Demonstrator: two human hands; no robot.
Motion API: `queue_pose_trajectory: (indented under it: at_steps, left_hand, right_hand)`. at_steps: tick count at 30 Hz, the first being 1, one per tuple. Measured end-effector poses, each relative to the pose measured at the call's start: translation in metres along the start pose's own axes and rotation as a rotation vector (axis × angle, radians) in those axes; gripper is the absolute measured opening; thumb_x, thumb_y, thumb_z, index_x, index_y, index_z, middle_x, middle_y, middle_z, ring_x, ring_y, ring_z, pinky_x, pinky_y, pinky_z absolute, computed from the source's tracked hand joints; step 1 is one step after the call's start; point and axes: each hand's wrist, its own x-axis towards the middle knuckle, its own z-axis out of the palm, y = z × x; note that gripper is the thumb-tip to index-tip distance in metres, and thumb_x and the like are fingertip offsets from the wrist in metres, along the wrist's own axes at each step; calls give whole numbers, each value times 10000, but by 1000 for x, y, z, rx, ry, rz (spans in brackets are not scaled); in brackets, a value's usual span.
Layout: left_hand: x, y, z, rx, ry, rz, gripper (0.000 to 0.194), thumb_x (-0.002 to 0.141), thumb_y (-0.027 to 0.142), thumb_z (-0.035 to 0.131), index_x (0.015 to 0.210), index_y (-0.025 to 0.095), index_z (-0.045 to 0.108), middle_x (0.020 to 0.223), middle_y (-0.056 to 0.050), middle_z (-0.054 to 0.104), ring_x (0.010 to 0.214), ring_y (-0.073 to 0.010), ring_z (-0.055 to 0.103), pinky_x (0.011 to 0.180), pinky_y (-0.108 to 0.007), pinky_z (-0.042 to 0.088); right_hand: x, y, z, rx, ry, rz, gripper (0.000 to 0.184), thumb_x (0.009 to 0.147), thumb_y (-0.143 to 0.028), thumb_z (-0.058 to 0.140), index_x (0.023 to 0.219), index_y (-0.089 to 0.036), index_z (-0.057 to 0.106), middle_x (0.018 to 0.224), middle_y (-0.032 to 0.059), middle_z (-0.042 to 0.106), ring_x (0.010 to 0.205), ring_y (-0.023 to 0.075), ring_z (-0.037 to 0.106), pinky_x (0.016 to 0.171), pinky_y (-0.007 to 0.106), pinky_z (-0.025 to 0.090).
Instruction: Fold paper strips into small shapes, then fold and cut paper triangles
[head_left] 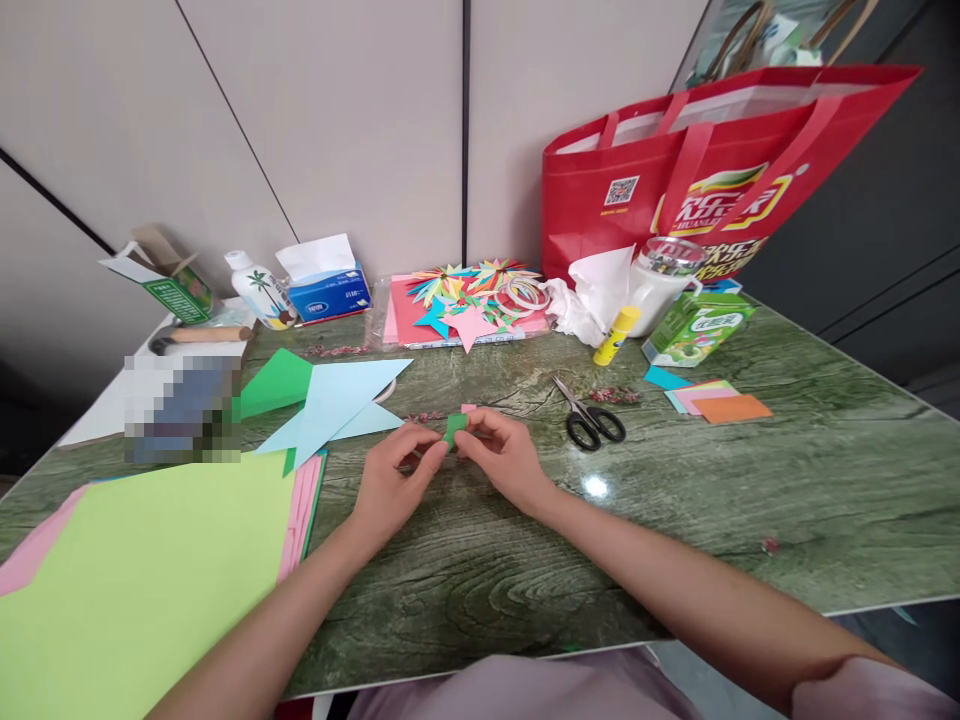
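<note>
A small piece of green paper (pixel 455 428) is pinched between my two hands above the middle of the table. My left hand (pixel 401 472) grips its left side with thumb and forefinger. On its right side, the thumb and fingers of my right hand (pixel 506 455) are closed on it. A bit of pink paper (pixel 469 408) shows just behind it; whether it is held too I cannot tell. Black-handled scissors (pixel 592 420) lie to the right of my right hand. Light blue cut paper (pixel 345 395) and green cut paper (pixel 277 385) lie left of my hands.
Yellow-green paper sheets (pixel 165 560) cover the front left. Behind stand a tissue pack (pixel 326 292), a bottle (pixel 259 290), folded paper stars (pixel 472 322), a glue stick (pixel 616 336), a white mug (pixel 660 290), a green carton (pixel 701 328) and a red bag (pixel 585 210). Small coloured papers (pixel 727 408) lie right.
</note>
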Motion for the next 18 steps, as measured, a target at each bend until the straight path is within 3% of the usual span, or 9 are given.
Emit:
queue_pose_trajectory:
  at_steps: [4,9,15,18]
  left_hand:
    - [1,7,0,-188,-49,-143,129,769,298,560,766,170,580,595,25,592,459,-105,554,448,-217,464]
    - [-1,11,1,-372,-145,-252,160,765,300,576,769,184,466,605,25,637,520,-141,631,511,-247,498]
    - [-3,7,1,-145,-77,-134,144,785,305,566,832,195,486,545,50,584,472,-114,571,473,-217,460]
    - [-2,7,-1,-188,-9,-93,197,784,300,566,942,198,512,689,24,610,486,-99,556,457,-214,457]
  right_hand:
    - [0,2,1,43,5,29,162,706,-311,646,790,-179,608,705,3,570,638,119,532,587,241,465]
    - [-2,1,3,24,-16,55,172,696,-327,648,777,-177,624,722,10,607,646,125,540,586,244,459]
    - [-3,-3,3,19,-8,39,163,723,-330,620,713,-167,610,628,-10,579,580,106,524,569,229,443]
    - [-2,-6,4,64,-38,73,177,742,-346,602,711,-172,602,575,-20,563,533,102,529,552,233,456]
